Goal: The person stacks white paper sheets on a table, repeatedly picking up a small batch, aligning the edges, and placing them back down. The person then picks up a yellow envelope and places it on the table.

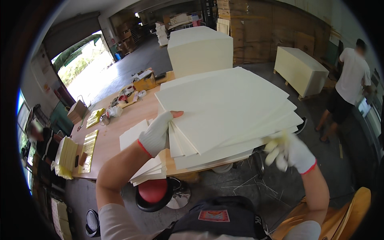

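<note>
Large white sheets (228, 104) lie in a loosely fanned stack, with their near and right edges out of line. My left hand (157, 130), in a white knitted glove with a red cuff, grips the left corner of the upper sheets. Its bare thumb lies on top, and its fingers are hidden beneath. Just off the stack's right front edge is my right hand (291, 153), also gloved. Its fingers are bent and apart, slightly blurred, and I see nothing held in them.
Smaller white sheets (149, 171) lie by my left forearm on the wooden table (116, 136). Tape rolls (130, 89) and yellow-wrapped bundles (89, 151) are farther left. A red stool (153, 194) stands below. Beyond are tall white stacks (200, 52); a person (352, 80) stands at right.
</note>
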The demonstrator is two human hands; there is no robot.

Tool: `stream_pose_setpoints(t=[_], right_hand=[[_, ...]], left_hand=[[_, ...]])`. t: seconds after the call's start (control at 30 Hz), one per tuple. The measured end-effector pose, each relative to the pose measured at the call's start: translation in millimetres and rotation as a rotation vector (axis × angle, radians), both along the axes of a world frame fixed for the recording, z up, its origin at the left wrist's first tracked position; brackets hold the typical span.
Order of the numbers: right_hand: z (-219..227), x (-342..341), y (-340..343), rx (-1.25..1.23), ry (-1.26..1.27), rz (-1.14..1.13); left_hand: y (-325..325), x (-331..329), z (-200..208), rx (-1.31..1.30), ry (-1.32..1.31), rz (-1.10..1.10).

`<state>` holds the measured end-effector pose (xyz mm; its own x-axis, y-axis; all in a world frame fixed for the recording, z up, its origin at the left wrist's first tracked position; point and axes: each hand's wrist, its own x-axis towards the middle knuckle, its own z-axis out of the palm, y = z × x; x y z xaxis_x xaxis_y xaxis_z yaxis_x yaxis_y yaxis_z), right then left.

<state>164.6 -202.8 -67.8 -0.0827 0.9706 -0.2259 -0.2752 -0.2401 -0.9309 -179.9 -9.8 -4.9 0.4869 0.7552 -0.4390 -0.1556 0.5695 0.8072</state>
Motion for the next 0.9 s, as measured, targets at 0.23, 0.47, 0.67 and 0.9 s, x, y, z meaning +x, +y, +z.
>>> stream_pose_setpoints(t=[0.23,0.47,0.67,0.9], right_hand=[[-31.2,-34.6,22.6,-0.131,0.442,-0.278],[-5.9,-46.9,47.1,0.057,0.117,-0.441],[3.8,-47.0,66.5,-0.014,0.184,-0.465],[9.0,-56.6,90.3,0.056,0.113,-0.415]], left_hand=[[-10.1,-9.0,-12.4,0.108,-0.114,0.046],[-22.0,-100.0,-62.4,0.216,-0.311,0.359],[-28.4,-166.8,-110.8,0.449,-0.437,0.74],[5.1,-229.3,-240.5,0.499,-0.401,1.157]])
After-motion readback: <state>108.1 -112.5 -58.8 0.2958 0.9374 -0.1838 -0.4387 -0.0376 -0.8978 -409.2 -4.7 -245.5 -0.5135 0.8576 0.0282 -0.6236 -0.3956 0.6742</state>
